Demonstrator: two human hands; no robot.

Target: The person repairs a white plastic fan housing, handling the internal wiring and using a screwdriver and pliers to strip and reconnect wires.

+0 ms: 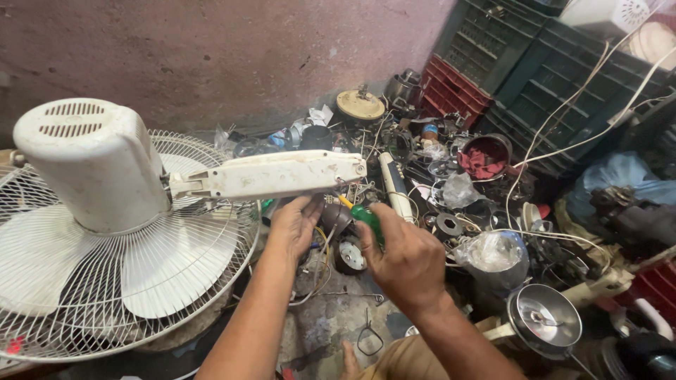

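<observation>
A white electric fan (91, 211) lies face down on its wire grille, motor housing up, with its white stand arm (271, 174) sticking out to the right. My left hand (294, 224) grips the underside of that arm near its end. My right hand (403, 257) is shut on a screwdriver with a green handle (367, 218), whose yellow-collared shaft points up-left at the end of the arm.
Scrap parts, wires and motor pieces cover the floor to the right. Dark and red plastic crates (493, 63) are stacked at the back right. A metal bowl-shaped part (546, 318) lies at the lower right. A pink wall (211, 56) stands behind.
</observation>
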